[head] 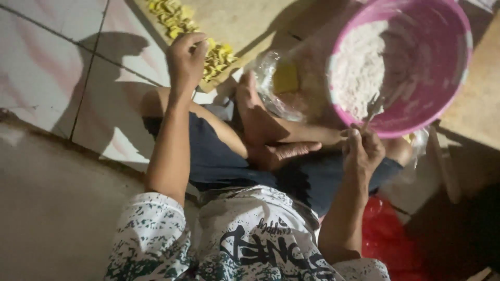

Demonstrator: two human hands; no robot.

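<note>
At upper left of the frame, the left hand (186, 54) pinched a yellow folded piece (199, 49) above the row of yellow pieces (177, 20) on the board (250, 23). The right hand (363, 149), fingers curled shut, gripped a spoon (374, 110) dipping into the pink bowl (448, 67) of pale filling (357, 67) at upper right.

Pink basin (416, 78) cut off at top (rim blurred), utensil tip buried.

The round pink plastic bowl (416, 67) sits far right, with pale ground filling (359, 67) in it. Just left of it lies a clear plastic bag (281, 86). Farther left, yellow folded dumplings (179, 21) lie in rows on a flat wooden board (250, 26). A red plastic bag (388, 239) lies near right.
</note>
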